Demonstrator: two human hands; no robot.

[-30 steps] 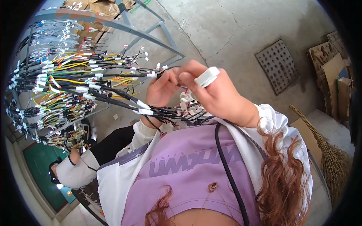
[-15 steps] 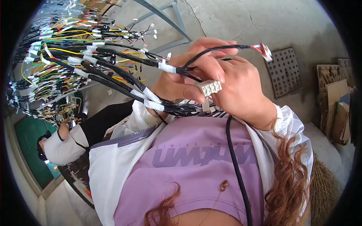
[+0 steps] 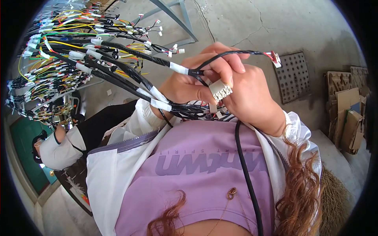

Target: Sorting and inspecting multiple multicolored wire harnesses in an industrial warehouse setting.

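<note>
My left hand (image 3: pixel 184 83) pinches a flat white connector (image 3: pixel 218 89) between thumb and fingers, its row of metal-lined slots facing down toward my chest. Closed against the connector's right side is my right hand (image 3: pixel 254 92), back upward. Its fingertips are mostly hidden, and what they hold cannot be made out. A black-wrapped cable (image 3: pixel 153 59) with a white tape band enters my left hand from the left. From it a thin black branch arcs over my hands to a small white plug (image 3: pixel 277 60) with red wires. More taped cables (image 3: pixel 134 88) pass under my left wrist.
A dense mass of wire harnesses (image 3: pixel 59 78) hangs at the left, near a grey metal frame (image 3: pixel 185 19). Another person (image 3: pixel 63 151) is at the lower left. A perforated panel (image 3: pixel 293 76), stacked cardboard (image 3: pixel 348 114) and a straw broom (image 3: pixel 332 200) are at the right.
The white connector has tipped, showing more of its flat top face, and its slotted edge points lower. Both hands stay close together, and the view has shifted slightly.
</note>
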